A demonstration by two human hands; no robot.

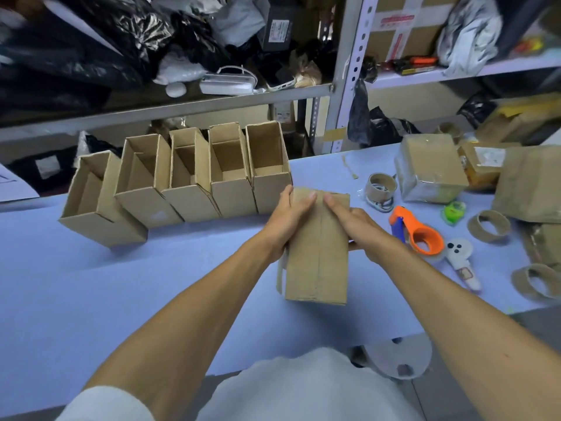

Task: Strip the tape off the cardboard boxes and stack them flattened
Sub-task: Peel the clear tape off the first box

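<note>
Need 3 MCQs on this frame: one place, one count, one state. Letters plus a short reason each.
1. Where does the orange tape dispenser lie relative to the held box?
A. to its right
B. to its left
C. inside it

2. How many open boxes stand in the row on the table?
A. three
B. five
C. eight

3. What state is the held box in?
A. flattened
C. closed, seam facing up
B. torn in half

Key: 1 A, it sits on the table past the right hand. 2 B, five open tops side by side. 3 C, both hands, left hand included, grip a full-shaped box.
</note>
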